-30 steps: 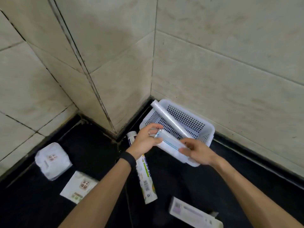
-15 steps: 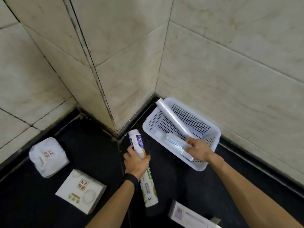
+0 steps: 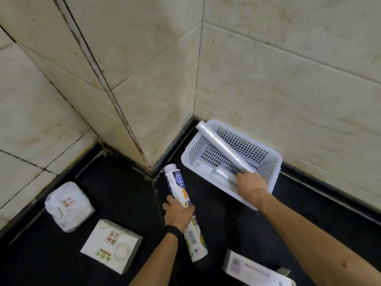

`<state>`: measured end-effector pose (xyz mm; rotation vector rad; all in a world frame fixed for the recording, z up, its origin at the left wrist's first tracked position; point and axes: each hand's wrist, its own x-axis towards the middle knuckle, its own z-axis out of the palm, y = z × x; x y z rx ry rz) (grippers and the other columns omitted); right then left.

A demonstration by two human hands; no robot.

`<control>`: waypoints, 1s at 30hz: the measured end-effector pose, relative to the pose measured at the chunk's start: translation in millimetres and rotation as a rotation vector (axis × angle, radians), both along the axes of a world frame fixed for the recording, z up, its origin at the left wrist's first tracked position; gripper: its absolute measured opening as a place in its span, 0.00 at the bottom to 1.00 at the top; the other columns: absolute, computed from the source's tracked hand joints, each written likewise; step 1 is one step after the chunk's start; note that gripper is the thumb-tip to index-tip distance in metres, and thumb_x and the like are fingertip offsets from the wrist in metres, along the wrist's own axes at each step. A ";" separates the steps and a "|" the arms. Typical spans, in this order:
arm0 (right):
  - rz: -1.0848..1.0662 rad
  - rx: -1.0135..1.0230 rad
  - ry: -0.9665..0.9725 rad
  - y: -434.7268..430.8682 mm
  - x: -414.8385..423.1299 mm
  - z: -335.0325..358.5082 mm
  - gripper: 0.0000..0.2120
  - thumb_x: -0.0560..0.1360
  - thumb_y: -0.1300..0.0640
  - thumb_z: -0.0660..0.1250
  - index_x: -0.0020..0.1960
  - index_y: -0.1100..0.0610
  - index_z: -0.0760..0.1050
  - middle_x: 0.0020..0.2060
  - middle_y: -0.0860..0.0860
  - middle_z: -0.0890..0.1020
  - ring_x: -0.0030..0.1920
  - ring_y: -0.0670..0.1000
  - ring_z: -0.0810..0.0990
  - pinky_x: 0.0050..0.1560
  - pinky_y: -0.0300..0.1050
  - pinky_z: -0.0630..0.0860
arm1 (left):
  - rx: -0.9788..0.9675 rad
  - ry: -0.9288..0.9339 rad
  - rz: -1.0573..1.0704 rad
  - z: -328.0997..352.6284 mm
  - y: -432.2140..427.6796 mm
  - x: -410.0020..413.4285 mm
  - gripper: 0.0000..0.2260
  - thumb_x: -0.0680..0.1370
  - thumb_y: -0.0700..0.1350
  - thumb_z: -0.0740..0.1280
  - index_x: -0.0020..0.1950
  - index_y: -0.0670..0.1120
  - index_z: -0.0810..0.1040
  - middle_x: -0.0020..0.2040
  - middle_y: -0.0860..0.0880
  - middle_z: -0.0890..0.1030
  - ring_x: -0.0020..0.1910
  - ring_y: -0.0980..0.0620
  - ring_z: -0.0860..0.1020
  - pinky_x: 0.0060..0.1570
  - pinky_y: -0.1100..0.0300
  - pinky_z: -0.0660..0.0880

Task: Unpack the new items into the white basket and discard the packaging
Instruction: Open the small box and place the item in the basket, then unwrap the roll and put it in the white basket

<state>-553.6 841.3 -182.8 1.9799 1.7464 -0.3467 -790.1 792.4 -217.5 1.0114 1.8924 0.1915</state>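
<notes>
**Hand and item positions at the tiled corner**

Left hand (image 3: 179,213): the fingers (image 3: 169,201) are wrapped around the middle of the printed roll (image 3: 184,211). The roll lies lengthwise on the black floor (image 3: 115,195), one end pointing toward the wall corner, the other toward the near edge. A black wristband (image 3: 172,232) sits on the left wrist.

Right hand (image 3: 250,185): it rests at the near wall of the white basket (image 3: 274,162), back of the hand upward. The fingers reach into the basket and are hidden; whether they are spread or pinching cannot be told. The hand meets the near end of a long clear-wrapped roll (image 3: 220,147), which leans across the basket with its far end over the far-left rim. A small clear-wrapped pack (image 3: 221,173) lies on the basket bottom, just beside the hand.

The basket stands on the floor against the right-hand tiled wall (image 3: 288,79).

Items still on the floor: a white wrapped bundle (image 3: 68,205) at the left, a white box (image 3: 112,244) near it, and a white-and-purple carton (image 3: 253,269) at the near edge, right of the printed roll.
</notes>
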 end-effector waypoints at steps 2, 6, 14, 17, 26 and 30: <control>0.030 0.072 0.017 -4.3 -1.3 3.6 0.17 0.79 0.62 0.60 0.67 0.58 0.69 0.59 0.55 0.79 0.50 0.57 0.82 0.46 0.52 0.81 | -0.019 -0.030 0.018 2.9 1.6 -4.3 0.34 0.70 0.50 0.75 0.68 0.43 0.60 0.62 0.41 0.69 0.49 0.45 0.73 0.51 0.54 0.74; 0.048 0.101 0.094 -6.9 5.4 0.1 0.17 0.79 0.61 0.61 0.68 0.54 0.72 0.64 0.54 0.75 0.53 0.57 0.80 0.48 0.52 0.81 | -0.079 -0.150 0.110 6.4 4.5 -19.2 0.32 0.64 0.46 0.77 0.62 0.45 0.65 0.57 0.42 0.75 0.49 0.42 0.79 0.51 0.47 0.80; -0.115 0.075 0.460 -27.8 28.9 21.3 0.16 0.78 0.51 0.64 0.65 0.50 0.79 0.68 0.52 0.76 0.64 0.55 0.77 0.68 0.48 0.71 | 0.015 -0.436 0.312 41.3 -13.6 -40.6 0.26 0.69 0.35 0.76 0.63 0.45 0.69 0.54 0.41 0.80 0.49 0.41 0.82 0.50 0.39 0.80; -0.208 0.200 0.653 -55.7 31.8 43.0 0.15 0.78 0.51 0.66 0.64 0.50 0.79 0.65 0.52 0.79 0.60 0.52 0.80 0.62 0.43 0.73 | 0.095 -0.530 0.348 65.4 -25.4 -34.5 0.22 0.71 0.32 0.73 0.62 0.44 0.72 0.55 0.40 0.82 0.49 0.41 0.83 0.47 0.43 0.81; -0.562 0.228 1.372 -189.6 23.3 100.1 0.15 0.75 0.40 0.68 0.60 0.42 0.76 0.50 0.43 0.84 0.51 0.46 0.83 0.54 0.48 0.81 | 0.210 -0.770 0.151 152.2 -53.0 48.0 0.20 0.71 0.31 0.72 0.61 0.43 0.75 0.55 0.39 0.82 0.50 0.43 0.84 0.41 0.50 0.81; -0.596 0.142 1.447 -235.7 26.8 97.1 0.17 0.75 0.40 0.70 0.62 0.42 0.75 0.51 0.45 0.84 0.48 0.44 0.85 0.51 0.45 0.82 | 0.240 -0.903 0.132 172.3 -68.6 87.3 0.23 0.72 0.30 0.70 0.65 0.42 0.72 0.58 0.38 0.80 0.51 0.42 0.83 0.41 0.50 0.81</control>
